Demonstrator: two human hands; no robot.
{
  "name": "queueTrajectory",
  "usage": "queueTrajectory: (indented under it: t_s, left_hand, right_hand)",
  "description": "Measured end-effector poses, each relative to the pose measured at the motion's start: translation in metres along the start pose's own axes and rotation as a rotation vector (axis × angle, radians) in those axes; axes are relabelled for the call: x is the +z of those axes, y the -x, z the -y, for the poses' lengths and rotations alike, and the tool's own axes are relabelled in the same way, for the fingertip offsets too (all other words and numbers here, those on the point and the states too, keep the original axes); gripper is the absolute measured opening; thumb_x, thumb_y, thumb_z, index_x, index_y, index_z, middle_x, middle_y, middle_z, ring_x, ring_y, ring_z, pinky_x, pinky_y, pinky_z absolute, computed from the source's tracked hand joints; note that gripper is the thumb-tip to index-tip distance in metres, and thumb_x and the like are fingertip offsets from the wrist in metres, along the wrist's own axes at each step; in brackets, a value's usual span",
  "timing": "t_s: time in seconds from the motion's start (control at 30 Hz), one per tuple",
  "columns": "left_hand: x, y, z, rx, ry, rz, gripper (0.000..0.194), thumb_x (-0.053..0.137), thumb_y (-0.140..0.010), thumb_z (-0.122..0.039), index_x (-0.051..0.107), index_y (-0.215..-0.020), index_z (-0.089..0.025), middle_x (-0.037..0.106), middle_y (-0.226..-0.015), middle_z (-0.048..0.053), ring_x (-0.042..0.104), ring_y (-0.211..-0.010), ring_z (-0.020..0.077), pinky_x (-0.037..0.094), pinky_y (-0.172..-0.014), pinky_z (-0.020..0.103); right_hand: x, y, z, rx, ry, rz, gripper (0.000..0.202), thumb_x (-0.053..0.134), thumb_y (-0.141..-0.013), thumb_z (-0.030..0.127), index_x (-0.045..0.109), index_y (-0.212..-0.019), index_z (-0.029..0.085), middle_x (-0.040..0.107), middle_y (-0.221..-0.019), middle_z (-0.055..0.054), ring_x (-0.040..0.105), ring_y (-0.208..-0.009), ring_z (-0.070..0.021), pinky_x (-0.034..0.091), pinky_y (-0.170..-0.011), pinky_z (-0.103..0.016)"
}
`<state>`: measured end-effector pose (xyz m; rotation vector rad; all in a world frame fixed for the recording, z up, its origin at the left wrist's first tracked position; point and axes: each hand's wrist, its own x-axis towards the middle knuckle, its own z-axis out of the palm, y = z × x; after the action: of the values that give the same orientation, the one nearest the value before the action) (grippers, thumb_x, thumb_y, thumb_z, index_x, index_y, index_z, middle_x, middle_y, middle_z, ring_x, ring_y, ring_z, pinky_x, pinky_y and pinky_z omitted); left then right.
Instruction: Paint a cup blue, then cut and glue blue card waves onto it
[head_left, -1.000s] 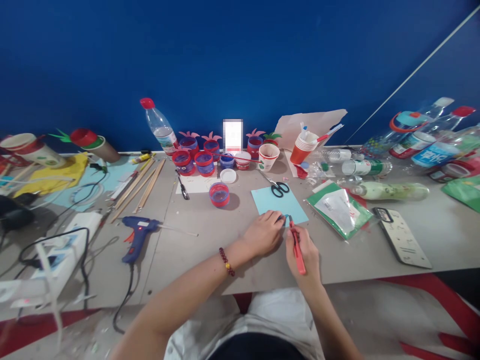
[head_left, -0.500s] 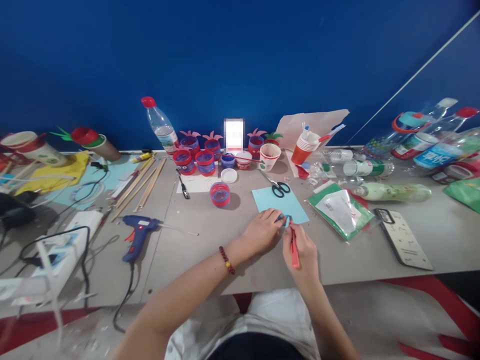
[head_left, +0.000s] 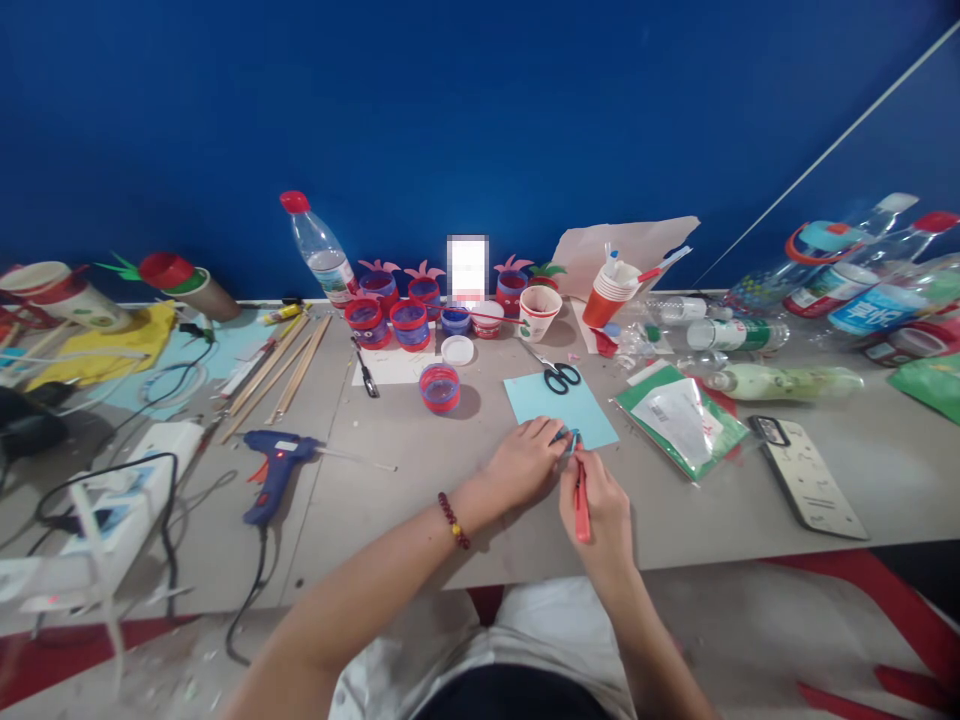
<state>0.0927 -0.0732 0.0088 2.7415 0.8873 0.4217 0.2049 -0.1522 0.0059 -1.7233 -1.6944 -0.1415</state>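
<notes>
My right hand [head_left: 598, 500], centre-right of frame: grip clamped on red cutter [head_left: 582, 505], its tip at small blue piece [head_left: 573, 440]. Left hand [head_left: 527, 462] beside it, pressing down; grip closure unclear.

Surface [head_left: 375, 530]: grey, joint line running through the 8 o'clock side. Clock read from its middle, 12 at the wall.

- 9: glue gun [head_left: 279, 475]; power strip [head_left: 139, 500] farther out.
- 10: loose sticks [head_left: 300, 370].
- 11: tilted red-capped bottle [head_left: 330, 262].
- 12: red-blue cups [head_left: 410, 328], clustered; white lid [head_left: 457, 350] nearer.
- 1: blue sheet [head_left: 551, 405], scissors' [head_left: 562, 378] handles over it.
- 2: plastic bottles [head_left: 739, 335], lying.
- 3: green packet [head_left: 679, 425]; phone [head_left: 810, 480] beyond.
</notes>
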Motion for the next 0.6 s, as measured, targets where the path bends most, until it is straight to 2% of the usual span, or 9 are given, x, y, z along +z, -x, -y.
queueTrajectory:
  t_s: [0.6]
  left_hand:
    - [0.0018, -0.0005, -0.0009, 0.021, -0.042, -0.007, 0.021, 0.043, -0.096, -0.020, 0.055, -0.112, -0.013, 0.057, -0.112, 0.010, 0.051, -0.105, 0.0213, 0.045, -0.089, 0.033]
  right_hand:
    - [-0.0018, 0.0068, 0.0036, 0.016, 0.014, 0.089, 0.021, 0.040, -0.096, 0.020, 0.052, -0.079, 0.019, 0.057, -0.068, -0.003, 0.053, -0.057, -0.0158, 0.038, -0.055, -0.026]
